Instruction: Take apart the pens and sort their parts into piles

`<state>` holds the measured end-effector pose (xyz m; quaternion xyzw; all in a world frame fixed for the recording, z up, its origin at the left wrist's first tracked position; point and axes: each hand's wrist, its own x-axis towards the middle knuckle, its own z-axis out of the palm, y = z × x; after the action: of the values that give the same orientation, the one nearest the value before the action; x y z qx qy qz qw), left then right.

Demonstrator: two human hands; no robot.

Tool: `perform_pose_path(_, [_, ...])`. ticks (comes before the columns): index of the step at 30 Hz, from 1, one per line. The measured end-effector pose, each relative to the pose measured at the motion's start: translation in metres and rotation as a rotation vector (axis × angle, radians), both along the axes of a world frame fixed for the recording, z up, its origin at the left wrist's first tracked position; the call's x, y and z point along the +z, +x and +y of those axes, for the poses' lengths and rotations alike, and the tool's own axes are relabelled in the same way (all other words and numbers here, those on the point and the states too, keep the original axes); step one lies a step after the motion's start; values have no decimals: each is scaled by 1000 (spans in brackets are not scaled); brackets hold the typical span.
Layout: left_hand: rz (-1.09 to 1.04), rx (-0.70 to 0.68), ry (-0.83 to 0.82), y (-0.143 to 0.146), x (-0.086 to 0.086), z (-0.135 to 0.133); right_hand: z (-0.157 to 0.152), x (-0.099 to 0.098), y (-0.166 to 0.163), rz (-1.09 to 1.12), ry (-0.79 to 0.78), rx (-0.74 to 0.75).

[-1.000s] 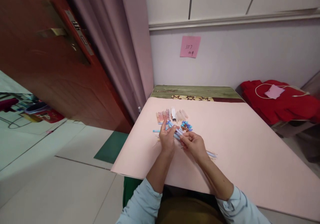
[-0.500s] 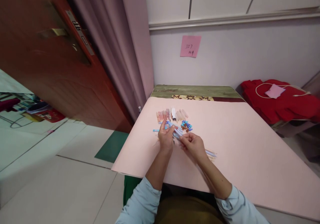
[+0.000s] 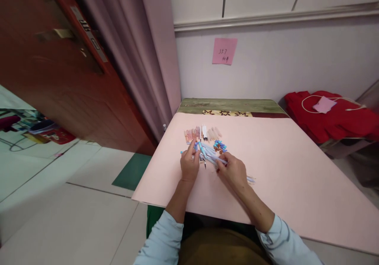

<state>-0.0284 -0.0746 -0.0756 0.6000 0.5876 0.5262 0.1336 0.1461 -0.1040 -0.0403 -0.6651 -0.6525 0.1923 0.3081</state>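
Observation:
My left hand (image 3: 190, 165) is beside a loose pile of light-blue pen barrels (image 3: 209, 149), thumb and fingers apart; whether it touches any of them is hard to tell. My right hand (image 3: 233, 172) pinches a pale lavender-blue pen barrel (image 3: 221, 160) between thumb and fingers, at the pile's right side. Just beyond the pile lies a cluster of small blue and brown pieces (image 3: 220, 145). Behind it are pinkish clear tubes (image 3: 192, 134), white sticks with dark tips (image 3: 204, 133) and translucent whitish pieces (image 3: 213, 133), laid side by side.
Pink paper (image 3: 281, 170) covers the table, with a green wood-look strip (image 3: 231, 104) at the back. Several thin sticks (image 3: 251, 179) lie beyond my right wrist. Red cloth (image 3: 331, 115) sits at the right. A curtain (image 3: 148, 59) and a brown door (image 3: 68, 79) stand left.
My left hand has moved slightly left, away from the pens, its fingers parting. My right hand has shifted a little right, with a pale barrel now showing in its pinch.

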Motion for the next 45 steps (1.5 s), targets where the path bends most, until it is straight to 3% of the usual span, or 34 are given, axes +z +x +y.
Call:
perform_pose_path(3, [172,23,39,-5,-2,0,0,8,3,-59,65,0])
perform_pose_path(9, [144,54,10,-12,-8,1,-8,25,13,-69,104,-38])
perform_pose_path(15, [222,19,92,-13,-8,-1,-22,48,29,-47,162,-97])
perform_pose_path(19, [159,99,85,-12,-9,-1,-25,55,31,-9,224,-133])
perform_pose_path(23, [125,170,20,-14,-12,-1,-14,33,14,6,226,-53])
perform_pose_path(27, [266,195,30,-14,-12,-3,5,-6,-12,-121,197,47])
perform_pose_path(30, [311,231,37,-13,-12,-3,13,-24,-21,-179,248,84])
perform_pose_path(36, [123,147,52,-17,-14,0,8,-21,-5,-179,338,60])
perform_pose_path(42, [-85,113,-4,-18,-11,-4,-19,-16,40,-288,232,20])
perform_pose_path(45, [-64,99,30,-16,-10,-4,-30,-19,59,-365,140,-4])
